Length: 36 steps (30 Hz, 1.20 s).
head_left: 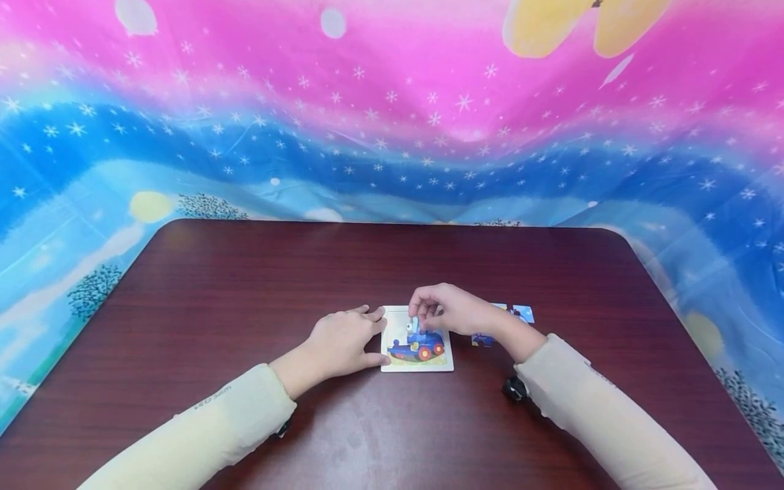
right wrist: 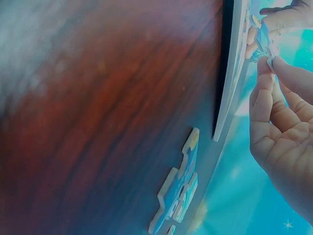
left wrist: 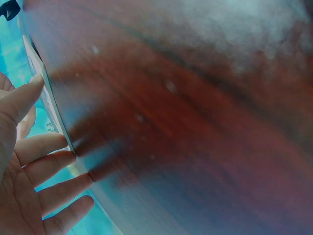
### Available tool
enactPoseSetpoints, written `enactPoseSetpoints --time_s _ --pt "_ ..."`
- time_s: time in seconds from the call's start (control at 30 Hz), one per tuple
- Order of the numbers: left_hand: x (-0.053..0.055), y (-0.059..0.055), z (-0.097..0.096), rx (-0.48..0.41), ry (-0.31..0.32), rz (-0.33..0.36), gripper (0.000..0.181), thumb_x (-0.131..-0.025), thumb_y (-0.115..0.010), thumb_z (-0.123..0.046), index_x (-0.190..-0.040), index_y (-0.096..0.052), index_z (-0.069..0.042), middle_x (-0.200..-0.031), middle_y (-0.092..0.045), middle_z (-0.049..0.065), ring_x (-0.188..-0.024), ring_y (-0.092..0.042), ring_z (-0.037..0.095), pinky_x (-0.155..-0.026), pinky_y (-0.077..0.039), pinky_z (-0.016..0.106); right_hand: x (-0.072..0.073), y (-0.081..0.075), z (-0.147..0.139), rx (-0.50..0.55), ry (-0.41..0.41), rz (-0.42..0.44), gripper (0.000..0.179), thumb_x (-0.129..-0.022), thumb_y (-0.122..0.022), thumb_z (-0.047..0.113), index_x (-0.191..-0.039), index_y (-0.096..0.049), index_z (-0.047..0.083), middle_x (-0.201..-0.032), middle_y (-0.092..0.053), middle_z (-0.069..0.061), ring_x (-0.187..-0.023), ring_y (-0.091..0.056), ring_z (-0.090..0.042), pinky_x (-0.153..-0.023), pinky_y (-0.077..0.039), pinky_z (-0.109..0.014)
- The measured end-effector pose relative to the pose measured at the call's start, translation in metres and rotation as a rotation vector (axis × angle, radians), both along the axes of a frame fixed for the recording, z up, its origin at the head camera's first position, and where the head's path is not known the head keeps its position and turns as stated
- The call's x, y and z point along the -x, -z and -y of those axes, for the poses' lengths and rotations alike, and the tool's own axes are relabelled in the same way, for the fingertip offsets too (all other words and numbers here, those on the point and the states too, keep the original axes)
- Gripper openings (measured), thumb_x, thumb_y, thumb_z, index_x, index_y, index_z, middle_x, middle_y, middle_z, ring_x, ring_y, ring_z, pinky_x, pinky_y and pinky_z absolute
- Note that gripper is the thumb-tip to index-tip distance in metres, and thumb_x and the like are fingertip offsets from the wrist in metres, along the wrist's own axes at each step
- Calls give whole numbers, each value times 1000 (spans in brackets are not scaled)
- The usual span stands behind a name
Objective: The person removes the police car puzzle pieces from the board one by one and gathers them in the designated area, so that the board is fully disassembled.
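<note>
A square jigsaw board (head_left: 395,322) with a pale frame lies flat on the table, its lower part filled with a picture of a blue vehicle on red wheels. My left hand (head_left: 339,344) rests at the board's left edge, thumb and fingers spread and fairly straight; in the left wrist view, its fingertips meet the frame (left wrist: 55,105). Over the board, my right hand (head_left: 456,309) pinches a small blue jigsaw piece (right wrist: 263,38) between thumb and fingertips. Part of the board's upper right is hidden behind this hand.
Several loose jigsaw pieces (head_left: 482,339) lie right of the board, partly covered by the right forearm. The dark wooden table (head_left: 275,272) extends around them. A colourful patterned cloth (head_left: 392,136) hangs behind the table's far edge.
</note>
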<state>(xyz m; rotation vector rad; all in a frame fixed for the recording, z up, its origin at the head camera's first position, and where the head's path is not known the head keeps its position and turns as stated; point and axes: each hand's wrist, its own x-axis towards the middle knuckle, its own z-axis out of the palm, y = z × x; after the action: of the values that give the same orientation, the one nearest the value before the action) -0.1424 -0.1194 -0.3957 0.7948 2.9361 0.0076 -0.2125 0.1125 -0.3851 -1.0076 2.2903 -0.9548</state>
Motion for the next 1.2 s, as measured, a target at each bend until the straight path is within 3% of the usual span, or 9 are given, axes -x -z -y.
enactPoseSetpoints --time_s 0.43,1.2 --pt "1 0 -1 10 -2 7 67 -83 -69 -62 -135 -64 -20 -144 -58 2 -133 -57 24 -90 -57 46 1 -4 -13 23 44 8 14 -90 -69 0 -102 -65 8 -85 -67 -1 -81 -60 -15 -76 -54 -28" --pt "-1 -1 0 -10 7 8 65 -84 -70 -60 -134 -63 -19 -144 -58 2 -133 -56 24 -88 -57 47 -1 -8 -52 61 128 -5 14 -93 -66 2 -107 -65 3 -87 -69 -4 -82 -63 -17 -78 -54 -29"
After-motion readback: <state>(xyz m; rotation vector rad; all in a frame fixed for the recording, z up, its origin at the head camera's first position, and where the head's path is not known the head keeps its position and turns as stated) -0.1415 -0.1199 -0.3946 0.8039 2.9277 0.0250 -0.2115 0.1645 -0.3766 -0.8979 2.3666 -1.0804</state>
